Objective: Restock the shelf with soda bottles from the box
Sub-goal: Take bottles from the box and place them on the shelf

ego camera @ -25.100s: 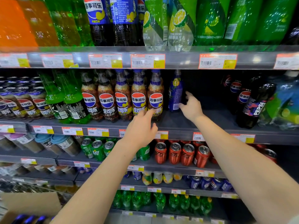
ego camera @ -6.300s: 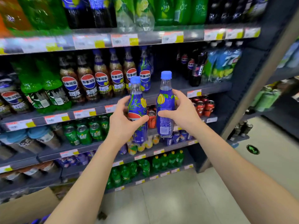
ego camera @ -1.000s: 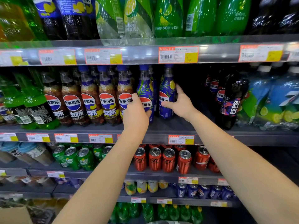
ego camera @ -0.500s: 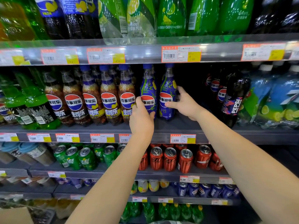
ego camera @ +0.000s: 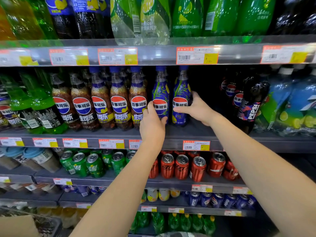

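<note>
Hands reach up to the middle shelf [ego camera: 171,135], each on one of two blue bottles standing upright side by side. The left hand [ego camera: 152,123] cups the left bottle [ego camera: 160,98] low on its label, fingers round its left side and thumb across the front. The right hand [ego camera: 196,109] holds the right bottle [ego camera: 180,97], thumb across the label and fingers behind. Both bottles rest on the shelf, touching or nearly so. At their 9 o'clock stands a row of brown cola bottles [ego camera: 100,103]; at 3 o'clock lies a dark gap, then black Pepsi bottles [ego camera: 251,103]. At 6 o'clock, one shelf down, sit red cans [ego camera: 183,166], green cans [ego camera: 92,165] beside them. The box [ego camera: 17,226] corner shows at 7 o'clock.
</note>
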{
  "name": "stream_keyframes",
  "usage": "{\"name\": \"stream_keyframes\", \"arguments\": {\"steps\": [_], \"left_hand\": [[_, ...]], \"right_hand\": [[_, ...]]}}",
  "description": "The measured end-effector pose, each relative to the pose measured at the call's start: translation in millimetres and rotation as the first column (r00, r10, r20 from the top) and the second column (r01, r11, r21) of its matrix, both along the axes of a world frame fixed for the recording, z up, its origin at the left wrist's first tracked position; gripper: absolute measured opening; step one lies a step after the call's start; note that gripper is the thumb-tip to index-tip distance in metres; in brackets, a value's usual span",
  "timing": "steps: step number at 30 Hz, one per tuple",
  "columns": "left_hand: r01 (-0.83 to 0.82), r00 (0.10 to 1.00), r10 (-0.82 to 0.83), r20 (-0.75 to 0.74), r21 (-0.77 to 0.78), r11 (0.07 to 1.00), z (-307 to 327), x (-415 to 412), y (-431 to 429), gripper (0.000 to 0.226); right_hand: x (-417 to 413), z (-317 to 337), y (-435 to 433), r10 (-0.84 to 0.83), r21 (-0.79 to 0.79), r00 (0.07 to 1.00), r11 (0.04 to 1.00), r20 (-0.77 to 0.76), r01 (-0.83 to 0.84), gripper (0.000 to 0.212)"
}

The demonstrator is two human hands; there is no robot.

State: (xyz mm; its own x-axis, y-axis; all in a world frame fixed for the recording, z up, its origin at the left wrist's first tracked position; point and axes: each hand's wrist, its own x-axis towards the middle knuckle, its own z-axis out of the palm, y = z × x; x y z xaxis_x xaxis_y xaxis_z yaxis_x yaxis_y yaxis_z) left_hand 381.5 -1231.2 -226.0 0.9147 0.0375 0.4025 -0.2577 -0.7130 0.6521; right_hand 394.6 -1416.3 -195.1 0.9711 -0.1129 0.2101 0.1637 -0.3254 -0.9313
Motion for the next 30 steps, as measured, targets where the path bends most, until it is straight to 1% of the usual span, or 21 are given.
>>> {"name": "stream_keyframes", "arguments": {"steps": [2, 3, 6, 9, 11, 22, 24, 27, 28, 30], "left_hand": [[0.001, 1.000, -0.001, 0.001, 0.005, 1.000, -1, 0, -1, 0.078], [0.001, 1.000, -0.001, 0.003, 0.007, 1.000, -1, 0, -1, 0.078], [-0.004, 1.000, 0.004, 0.008, 0.008, 1.000, -2, 1, -1, 0.077], [-0.004, 1.000, 0.004, 0.007, -0.005, 1.000, -2, 2, 0, 0.077], [-0.001, 1.000, 0.001, 0.006, -0.014, 1.000, -2, 2, 0, 0.077], [0.033, 0.999, -0.033, -0.001, -0.040, 0.999, -1, 3, 5, 0.078], [0.029, 1.000, -0.029, -0.011, -0.022, 0.999, -1, 1, 6, 0.079], [0.020, 1.000, -0.021, 0.016, 0.033, 0.999, 0, -7, 8, 0.073], [0.011, 0.999, -0.013, 0.029, 0.070, 0.997, 0, -12, 8, 0.070], [-0.013, 0.999, 0.007, 0.038, 0.157, 0.987, 3, -22, 8, 0.066]], "right_hand": [[-1, -6, 6, -0.106, -0.025, 0.992, 0.994, 0.062, 0.108, 0.087], [-1, -8, 7, -0.125, -0.030, 0.988, 0.991, 0.085, 0.128, 0.083], [-2, -8, 2, -0.076, 0.006, 0.994, 0.997, 0.076, 0.076, 0.075], [-6, -3, -3, -0.006, 0.003, 0.999, 1.000, 0.046, 0.006, 0.075], [-8, -2, -4, 0.010, -0.008, 0.999, 1.000, 0.033, -0.010, 0.075], [-11, -3, 2, -0.038, 0.022, 0.999, 0.999, 0.016, 0.038, 0.078], [-13, -3, 3, -0.060, 0.024, 0.998, 0.998, -0.006, 0.060, 0.081], [-21, -3, 4, -0.110, 0.009, 0.993, 0.994, -0.043, 0.111, 0.088], [-24, -3, 4, -0.137, -0.027, 0.989, 0.990, -0.055, 0.135, 0.089], [-32, -4, 3, -0.208, -0.153, 0.975, 0.969, -0.082, 0.194, 0.092]]}}
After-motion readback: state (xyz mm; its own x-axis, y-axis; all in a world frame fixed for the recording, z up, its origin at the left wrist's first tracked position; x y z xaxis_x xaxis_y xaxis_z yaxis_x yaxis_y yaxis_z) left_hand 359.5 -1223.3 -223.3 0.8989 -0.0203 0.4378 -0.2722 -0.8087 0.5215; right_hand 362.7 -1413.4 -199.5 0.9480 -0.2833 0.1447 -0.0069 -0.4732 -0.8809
